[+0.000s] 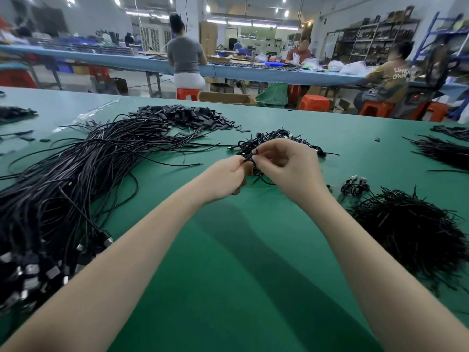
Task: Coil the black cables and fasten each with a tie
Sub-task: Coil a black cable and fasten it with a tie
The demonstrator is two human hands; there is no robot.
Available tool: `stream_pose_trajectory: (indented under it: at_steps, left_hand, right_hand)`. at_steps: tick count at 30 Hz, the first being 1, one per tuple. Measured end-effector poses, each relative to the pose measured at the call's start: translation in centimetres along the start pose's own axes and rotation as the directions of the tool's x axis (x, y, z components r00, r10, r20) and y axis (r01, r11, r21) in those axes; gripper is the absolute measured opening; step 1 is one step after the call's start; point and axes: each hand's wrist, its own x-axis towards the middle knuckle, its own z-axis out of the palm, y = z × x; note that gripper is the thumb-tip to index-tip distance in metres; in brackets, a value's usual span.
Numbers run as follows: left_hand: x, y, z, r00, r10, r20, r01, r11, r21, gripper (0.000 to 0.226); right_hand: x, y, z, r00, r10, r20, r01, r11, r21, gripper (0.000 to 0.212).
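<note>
Head view: both hands meet above the green bench (241, 250), working one small coil (256, 171) of black cable. Left hand (225, 177) has fingers curled, pinching the coil at its near side, apparently to keep the loops from springing apart. Right hand (286, 166) pinches a thin black tie (250, 156) between thumb and forefinger at the coil's top, judged to be twisting it shut. Loose cables (76, 179) lie heaped at left within easy reach; spare ties (416, 224) are piled at right, beside the tying hand. Finished coils (279, 141) sit just beyond the hands, so a done piece can be dropped forward. Many cables remain uncoiled.
</note>
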Motion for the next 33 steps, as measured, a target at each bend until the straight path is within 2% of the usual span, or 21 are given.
stream_pose_trajectory:
  at_steps: [2,5,9,11,13,15,16,18,19,20,21,23,25,26,27,28,29,31,33]
  left_hand:
    - [-0.1,0.0,0.0,0.999,0.042,0.014,-0.044,0.985,0.168,0.023]
    - [0.0,-0.2,0.0,0.998,0.013,0.057,-0.031,0.947,0.319,0.024]
    - [-0.1,-0.3,0.7,0.999,0.034,0.021,-0.040,0.881,0.472,0.031]
    - [-0.4,-0.3,1.0,0.998,0.065,0.000,-0.056,0.857,0.513,0.030]
    - [-0.7,-0.3,1.3,0.995,0.099,-0.027,-0.066,0.819,0.569,0.024]
    - [-1.1,0.0,1.4,0.986,0.161,-0.042,-0.087,0.717,0.691,0.021]
    - [-1.2,0.2,1.5,0.975,0.221,-0.013,-0.130,0.621,0.773,0.021]
    - [-1.4,0.7,1.4,0.931,0.339,0.134,-0.280,0.431,0.858,0.022]
    - [-1.6,1.0,1.2,0.902,0.377,0.212,-0.362,0.390,0.847,0.024]
    - [-1.8,1.5,0.9,0.875,0.401,0.271,-0.433,0.401,0.807,0.024]
    - [-2.1,2.0,0.5,0.856,0.419,0.304,-0.490,0.468,0.735,0.023]
    - [-2.4,2.8,-0.1,0.840,0.444,0.313,-0.543,0.691,0.477,0.024]
    - [-2.4,3.4,-0.2,0.866,0.446,0.226,-0.481,0.868,0.127,0.022]
    - [-2.4,3.6,0.0,0.908,0.395,0.137,-0.390,0.919,-0.062,0.022]
    - [-2.2,3.6,0.2,0.952,0.302,0.045,-0.282,0.927,-0.246,0.023]
    - [-2.0,3.5,0.4,0.982,0.187,-0.031,-0.184,0.901,-0.392,0.025]
    - [-1.7,3.3,0.6,0.993,0.078,-0.085,-0.110,0.866,-0.488,0.027]
    - [-1.2,2.8,1.1,0.986,-0.069,-0.155,-0.031,0.827,-0.561,0.025]
    - [-1.0,2.4,1.5,0.969,-0.129,-0.211,-0.011,0.829,-0.559,0.021]
  right_hand:
    - [0.4,-0.3,0.3,0.999,0.036,0.004,-0.036,0.999,0.011,0.008]
    - [0.7,-0.2,0.2,0.990,0.131,0.057,-0.134,0.989,0.056,0.004]
    - [0.7,0.2,-0.2,0.963,0.212,0.168,-0.249,0.937,0.244,0.002]
    - [0.7,0.1,-0.3,0.958,0.217,0.190,-0.256,0.943,0.215,0.003]
    - [0.8,0.2,-0.6,0.969,0.174,0.172,-0.189,0.979,0.071,0.005]
    - [1.1,0.2,-1.3,0.984,0.059,0.167,-0.037,0.991,-0.128,0.008]
    - [1.2,0.2,-1.8,0.980,0.013,0.198,0.026,0.981,-0.194,0.010]
    - [1.8,0.6,-3.4,0.943,0.034,0.330,0.020,0.987,-0.159,0.012]
    - [1.9,1.0,-4.4,0.906,0.086,0.414,-0.059,0.995,-0.076,0.013]
    - [1.8,1.4,-5.3,0.863,0.131,0.488,-0.165,0.986,0.028,0.017]
    - [1.7,1.9,-6.1,0.818,0.169,0.551,-0.288,0.948,0.137,0.020]
    - [1.1,2.6,-6.6,0.742,0.191,0.643,-0.506,0.788,0.350,0.014]
    - [0.7,2.7,-5.5,0.748,0.156,0.645,-0.598,0.580,0.553,0.005]
    - [0.7,2.5,-4.6,0.776,0.162,0.610,-0.601,0.485,0.636,0.006]
    - [0.8,2.3,-3.6,0.808,0.194,0.556,-0.580,0.422,0.696,0.009]
    - [0.9,2.0,-2.4,0.839,0.242,0.487,-0.543,0.408,0.734,0.011]
    - [1.0,1.6,-1.3,0.867,0.290,0.406,-0.497,0.442,0.747,0.014]
    - [0.9,1.0,0.7,0.910,0.345,0.230,-0.401,0.590,0.701,0.019]
    - [0.6,0.8,1.9,0.927,0.364,0.092,-0.339,0.704,0.624,0.021]
